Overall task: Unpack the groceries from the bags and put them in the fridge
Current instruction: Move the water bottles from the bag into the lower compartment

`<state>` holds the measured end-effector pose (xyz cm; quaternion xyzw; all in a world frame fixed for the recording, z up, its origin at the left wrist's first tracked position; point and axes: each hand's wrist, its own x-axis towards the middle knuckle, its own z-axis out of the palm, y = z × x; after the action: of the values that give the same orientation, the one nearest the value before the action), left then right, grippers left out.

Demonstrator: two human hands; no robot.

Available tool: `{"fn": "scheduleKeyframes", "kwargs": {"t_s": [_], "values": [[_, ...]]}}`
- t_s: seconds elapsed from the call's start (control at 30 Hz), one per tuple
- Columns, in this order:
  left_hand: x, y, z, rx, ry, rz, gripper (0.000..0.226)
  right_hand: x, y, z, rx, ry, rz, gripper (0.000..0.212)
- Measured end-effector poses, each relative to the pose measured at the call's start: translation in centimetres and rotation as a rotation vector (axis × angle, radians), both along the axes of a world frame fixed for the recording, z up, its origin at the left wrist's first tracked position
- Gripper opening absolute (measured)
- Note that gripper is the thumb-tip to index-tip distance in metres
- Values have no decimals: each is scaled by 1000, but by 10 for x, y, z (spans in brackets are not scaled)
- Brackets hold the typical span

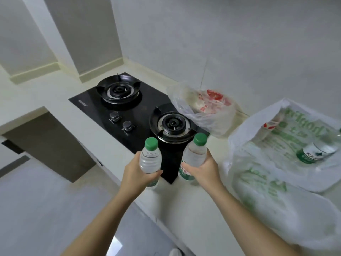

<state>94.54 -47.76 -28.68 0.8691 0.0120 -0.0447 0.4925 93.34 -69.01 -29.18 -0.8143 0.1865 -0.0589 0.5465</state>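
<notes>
Head view: both hands are out over the front edge of the pale countertop [184,206], each holding an upright green-capped water bottle. The left hand [137,175] has its fingers and thumb curled round the lower half of the left bottle [150,159]. The right hand [203,169] grips the right bottle [193,156] the same way, with the green label showing below the thumb. The two bottles are apart, with a gap between them, above the near corner of the black gas hob [140,108].

The counter's front edge runs on a slant from ten o'clock to six o'clock. On its seven o'clock side lies open grey floor [36,200], and a dark recess [51,143] sits under the counter at nine o'clock.

At twelve o'clock from the hands is the hob's near burner [172,124], with two knobs [120,121] at eleven o'clock. At one o'clock a clear bag with red print [203,111] touches the hob's right side. At three o'clock, just beside the right hand, a white bag with green print [267,185] lies slumped open, and a third bottle [313,152] lies tilted inside it. A pale grey wall [239,43] closes off the counter's far side.
</notes>
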Motion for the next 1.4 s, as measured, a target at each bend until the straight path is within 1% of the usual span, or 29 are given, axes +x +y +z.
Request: {"fn": "scheduleKeyframes", "kwargs": {"t_s": [0.13, 0.33, 0.57, 0.7, 0.87, 0.97, 1.1, 1.23, 1.4], "values": [[-10, 8, -22, -32, 8, 47, 53, -15, 9, -23, 4, 41, -23, 53], [-14, 12, -38, -97, 24, 57, 52, -30, 18, -41, 37, 6, -104, 55], [-16, 13, -45, -152, 29, 34, 56, -29, 17, -47, 78, 17, -76, 51], [-16, 16, -58, -188, 24, 11, 59, -29, 17, -62, 109, 66, -76, 50], [-20, 27, -80, -156, 48, -49, 54, -29, 21, -75, 109, 75, -96, 44], [-18, 27, -82, -114, 57, -74, 53, -28, 21, -80, 101, 50, -108, 44], [-18, 25, -83, -97, 91, -71, 51, -30, 22, -85, 95, 36, -95, 40], [-19, 21, -79, -135, 92, -20, 47, -27, 21, -80, 114, 28, -54, 35], [-26, 21, -64, -258, 61, 103, 47, -14, 30, -59, 198, -4, 64, 41]]}}
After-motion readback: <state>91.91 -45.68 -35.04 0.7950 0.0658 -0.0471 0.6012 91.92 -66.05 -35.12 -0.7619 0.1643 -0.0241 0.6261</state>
